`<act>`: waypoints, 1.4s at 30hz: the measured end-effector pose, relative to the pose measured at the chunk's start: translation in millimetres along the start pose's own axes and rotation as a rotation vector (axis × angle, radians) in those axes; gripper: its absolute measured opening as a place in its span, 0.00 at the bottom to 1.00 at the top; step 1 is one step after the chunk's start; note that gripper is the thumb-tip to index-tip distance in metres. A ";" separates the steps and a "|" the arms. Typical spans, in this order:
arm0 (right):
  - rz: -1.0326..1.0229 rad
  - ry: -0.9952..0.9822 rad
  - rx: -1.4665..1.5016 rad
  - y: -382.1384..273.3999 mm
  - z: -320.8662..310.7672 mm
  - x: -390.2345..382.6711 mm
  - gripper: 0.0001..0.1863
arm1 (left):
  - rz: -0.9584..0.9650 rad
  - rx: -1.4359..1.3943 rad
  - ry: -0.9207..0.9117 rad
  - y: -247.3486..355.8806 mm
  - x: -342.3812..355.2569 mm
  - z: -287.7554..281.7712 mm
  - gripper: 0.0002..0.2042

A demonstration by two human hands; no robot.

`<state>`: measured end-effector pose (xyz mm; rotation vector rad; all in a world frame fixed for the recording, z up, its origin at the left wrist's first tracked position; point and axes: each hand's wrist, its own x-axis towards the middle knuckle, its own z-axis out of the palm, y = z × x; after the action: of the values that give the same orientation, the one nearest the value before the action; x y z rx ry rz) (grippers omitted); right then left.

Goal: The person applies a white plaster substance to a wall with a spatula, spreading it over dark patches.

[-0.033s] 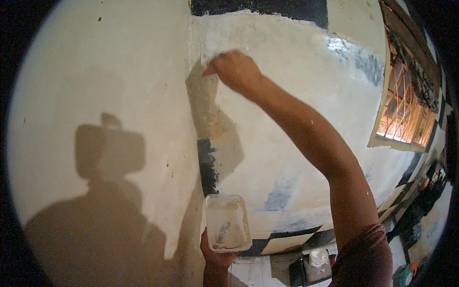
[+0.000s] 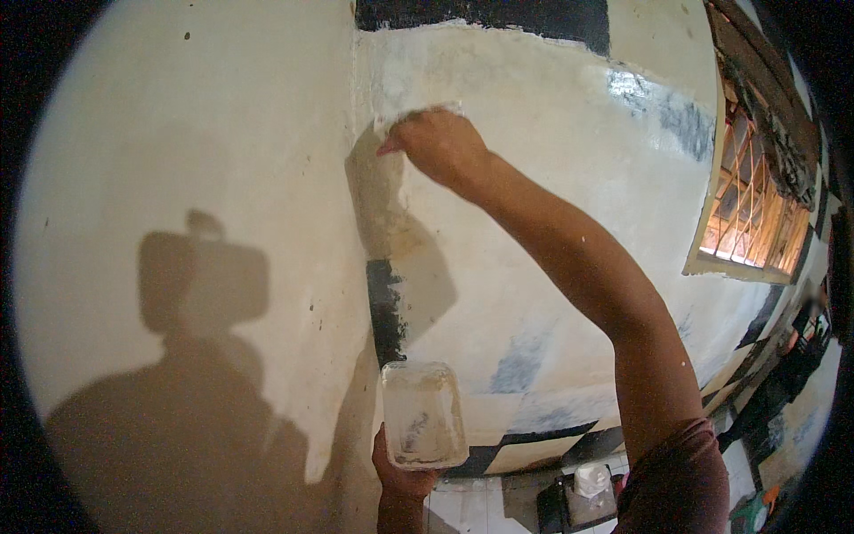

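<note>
My left hand (image 2: 405, 472) holds a rectangular translucent plastic tub (image 2: 425, 414) from below and from its left side. Whitish residue and a dark smear mark the tub. Higher up, my right hand (image 2: 438, 147) is closed against the pale wall (image 2: 525, 222), close to the inside corner. Whatever its fingers grip is mostly hidden; only a thin pale edge shows above the knuckles. White smears lie on the wall just above that hand. Below it, a black painted patch (image 2: 385, 307) with a ragged right edge runs along the corner.
Another wall (image 2: 294, 133) adjoins at the left, carrying my shadow. A black painted band (image 2: 498, 20) crosses the top. At the right are a barred window (image 2: 752, 200) and a person in dark clothes (image 2: 783, 378). A white bundle (image 2: 592, 481) rests on a small stand below.
My right hand has slid slightly down the wall. The tub and my left hand have kept their place.
</note>
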<state>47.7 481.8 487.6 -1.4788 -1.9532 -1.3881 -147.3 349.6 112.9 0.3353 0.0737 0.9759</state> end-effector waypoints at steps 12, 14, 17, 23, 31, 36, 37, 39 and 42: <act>0.020 -0.078 0.140 -53.1 45.3 -68.3 0.13 | -0.151 -0.106 -0.067 -2.6 -0.4 -4.9 0.28; 0.093 -0.132 0.177 -56.9 26.5 -70.1 0.15 | -0.158 -0.114 -0.022 6.0 -4.7 24.3 0.28; 0.144 -0.020 0.110 -23.9 -16.3 -30.1 0.21 | -0.176 -0.153 -0.031 -3.2 -2.9 18.1 0.29; 0.005 0.256 -0.161 64.4 -61.4 110.3 0.10 | -0.141 -0.139 0.002 -8.5 -5.0 1.2 0.28; -0.120 -0.055 -0.020 -37.9 47.3 -43.1 0.09 | -0.074 -0.050 0.063 -5.1 -2.2 -13.3 0.27; 0.033 -0.296 0.186 -62.8 -7.3 -93.0 0.17 | -0.017 0.021 0.127 -8.4 1.2 6.6 0.27; 0.156 -0.303 0.228 -57.3 -14.4 -85.4 0.19 | -0.012 0.024 0.129 -5.0 -0.8 13.1 0.27; 0.143 -0.127 0.152 -25.8 -19.0 -64.3 0.23 | 0.017 0.084 0.030 -2.2 -3.5 24.9 0.27; 0.142 0.086 0.047 11.3 -42.7 -29.4 0.20 | -0.017 0.018 -0.031 0.4 -2.0 20.1 0.27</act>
<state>57.6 429.8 492.1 -1.4804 -1.7805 -1.3132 -144.5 343.3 131.9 0.3660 0.0571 0.9538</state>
